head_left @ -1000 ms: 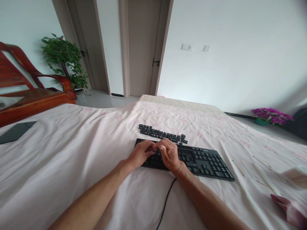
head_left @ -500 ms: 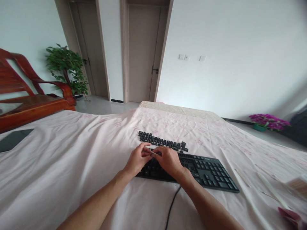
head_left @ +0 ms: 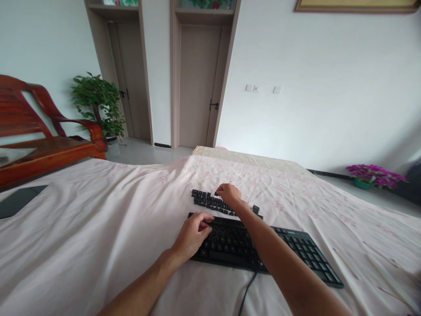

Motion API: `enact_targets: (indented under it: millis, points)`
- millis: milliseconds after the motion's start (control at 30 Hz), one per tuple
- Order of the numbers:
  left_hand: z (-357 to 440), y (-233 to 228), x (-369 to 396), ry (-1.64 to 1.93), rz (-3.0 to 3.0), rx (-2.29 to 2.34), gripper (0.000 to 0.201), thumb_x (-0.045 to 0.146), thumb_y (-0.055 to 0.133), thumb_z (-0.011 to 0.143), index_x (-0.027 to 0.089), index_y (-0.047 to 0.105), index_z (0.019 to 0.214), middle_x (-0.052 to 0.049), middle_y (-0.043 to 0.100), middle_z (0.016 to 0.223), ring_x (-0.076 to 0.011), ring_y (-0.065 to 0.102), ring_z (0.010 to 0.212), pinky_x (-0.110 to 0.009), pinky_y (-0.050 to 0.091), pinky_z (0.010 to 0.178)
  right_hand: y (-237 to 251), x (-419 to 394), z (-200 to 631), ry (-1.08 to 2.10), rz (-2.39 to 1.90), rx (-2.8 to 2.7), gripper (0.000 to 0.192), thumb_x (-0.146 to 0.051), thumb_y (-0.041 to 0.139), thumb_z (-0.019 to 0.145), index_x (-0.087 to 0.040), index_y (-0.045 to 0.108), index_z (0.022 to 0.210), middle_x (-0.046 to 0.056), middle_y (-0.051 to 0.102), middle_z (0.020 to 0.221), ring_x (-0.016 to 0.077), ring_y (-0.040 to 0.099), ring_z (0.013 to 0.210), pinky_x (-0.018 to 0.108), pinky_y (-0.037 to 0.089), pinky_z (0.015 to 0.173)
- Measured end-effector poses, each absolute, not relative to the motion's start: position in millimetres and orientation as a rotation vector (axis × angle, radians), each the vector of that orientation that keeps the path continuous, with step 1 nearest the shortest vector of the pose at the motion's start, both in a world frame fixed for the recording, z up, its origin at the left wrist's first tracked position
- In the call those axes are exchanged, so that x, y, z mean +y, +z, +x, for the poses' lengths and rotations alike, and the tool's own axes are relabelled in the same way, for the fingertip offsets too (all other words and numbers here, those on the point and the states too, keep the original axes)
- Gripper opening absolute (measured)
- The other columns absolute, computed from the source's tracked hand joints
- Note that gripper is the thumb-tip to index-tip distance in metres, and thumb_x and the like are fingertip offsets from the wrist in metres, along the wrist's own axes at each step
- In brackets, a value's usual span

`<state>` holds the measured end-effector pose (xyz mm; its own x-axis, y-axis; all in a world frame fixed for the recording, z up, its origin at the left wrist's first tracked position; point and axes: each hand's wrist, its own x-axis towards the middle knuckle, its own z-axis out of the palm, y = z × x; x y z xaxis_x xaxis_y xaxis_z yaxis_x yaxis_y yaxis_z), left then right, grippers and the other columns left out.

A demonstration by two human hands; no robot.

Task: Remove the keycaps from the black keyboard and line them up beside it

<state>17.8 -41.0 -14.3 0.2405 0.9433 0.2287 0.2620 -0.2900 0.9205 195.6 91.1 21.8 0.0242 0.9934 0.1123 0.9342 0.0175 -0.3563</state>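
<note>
A black keyboard [head_left: 226, 260] lies on the cloth, many of its keycaps off and the bare key bed showing at the left and middle. My left hand [head_left: 194, 230] is at its upper left, thumb and fingers pressed together; what they hold, if anything, is too small to make out. Beyond the keyboard, loose black keycaps [head_left: 210, 202] lie in rows. Stretched over the keyboard, my right hand [head_left: 229, 193] is at the back of these rows, its fingertips closed on a small black keycap [head_left: 216, 193].
A black cable [head_left: 246, 294] runs from the keyboard toward me. Thin cotton swabs [head_left: 346, 263] lie to the right on the pink-flowered cloth [head_left: 148, 245]. A dark flat tablet-like thing [head_left: 21, 201] rests at the far left. Beyond stand a wooden bench [head_left: 49, 149] and a plant [head_left: 98, 103].
My right hand has left my left hand and moved forward to the loose keycaps. The thin pale stick seen between both hands no longer shows. The view has tilted up a little.
</note>
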Motion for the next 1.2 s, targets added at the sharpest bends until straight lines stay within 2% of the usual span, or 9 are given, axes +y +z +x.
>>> enact_targets:
  millis: [267, 600, 733, 867, 1000, 1100, 1200]
  points:
    - [18, -13, -41, 1.062, 1.743, 1.136, 0.026, 0.012, 0.055, 0.077, 0.018, 0.064, 0.1, -0.005, 0.067, 0.101, -0.0138, 0.063, 0.08, -0.026, 0.051, 0.077, 10, 102, 193, 0.271, -1.996, -2.009, 0.019, -0.034, 0.061, 0.077, -0.027, 0.075, 0.09, 0.005, 0.072, 0.092, 0.0212, 0.063, 0.091, 0.027, 0.042, 0.071]
    - [17, -8, -43, 1.054, 1.769, 1.142, 0.024, 0.012, 0.053, 0.077, 0.017, 0.064, 0.097, -0.004, 0.065, 0.099, -0.0133, 0.063, 0.08, -0.025, 0.051, 0.077, 10, 102, 191, 0.322, -1.956, -1.993, 0.02, -0.035, 0.061, 0.078, -0.024, 0.075, 0.087, 0.006, 0.072, 0.087, 0.0209, 0.064, 0.084, 0.025, 0.04, 0.064]
    - [17, -11, -43, 1.065, 1.794, 1.14, 0.023, 0.012, 0.053, 0.078, 0.018, 0.065, 0.096, -0.004, 0.065, 0.098, -0.0134, 0.063, 0.08, -0.025, 0.05, 0.078, 22, 92, 193, 0.323, -1.873, -1.988, 0.04, -0.044, 0.044, 0.091, -0.018, 0.074, 0.084, 0.008, 0.072, 0.085, 0.0189, 0.064, 0.08, 0.025, 0.041, 0.066]
    - [17, -16, -41, 1.087, 1.818, 1.142, 0.024, 0.012, 0.054, 0.077, 0.018, 0.065, 0.097, -0.004, 0.066, 0.097, -0.0138, 0.063, 0.08, -0.026, 0.05, 0.077, 43, 66, 199, 0.349, -1.718, -2.036, 0.053, -0.048, 0.027, 0.097, -0.023, 0.073, 0.09, 0.003, 0.072, 0.087, 0.015, 0.064, 0.081, 0.022, 0.041, 0.072]
    - [17, -18, -41, 1.088, 1.858, 1.14, 0.024, 0.012, 0.054, 0.078, 0.018, 0.065, 0.098, -0.004, 0.066, 0.097, -0.0135, 0.062, 0.079, -0.026, 0.05, 0.076, 58, 26, 209, 0.383, -1.537, -2.015, 0.051, -0.053, 0.032, 0.094, -0.025, 0.074, 0.083, 0.0, 0.071, 0.073, 0.0146, 0.061, 0.066, 0.024, 0.042, 0.064]
    - [18, -16, -43, 1.079, 1.895, 1.142, 0.025, 0.011, 0.053, 0.078, 0.018, 0.065, 0.098, -0.004, 0.065, 0.098, -0.0133, 0.062, 0.079, -0.026, 0.05, 0.076, 58, -3, 214, 0.626, -1.399, -1.942, 0.044, -0.049, 0.039, 0.092, -0.021, 0.073, 0.089, 0.001, 0.07, 0.072, 0.0112, 0.055, 0.052, 0.023, 0.042, 0.055]
    - [19, -16, -44, 1.07, 1.934, 1.157, 0.025, 0.01, 0.053, 0.077, 0.018, 0.065, 0.098, -0.004, 0.065, 0.097, -0.0132, 0.061, 0.077, -0.026, 0.05, 0.076, 52, -26, 215, 0.837, -1.322, -1.901, 0.029, -0.041, 0.055, 0.084, -0.019, 0.072, 0.094, 0.001, 0.071, 0.078, 0.0115, 0.057, 0.056, 0.021, 0.044, 0.053]
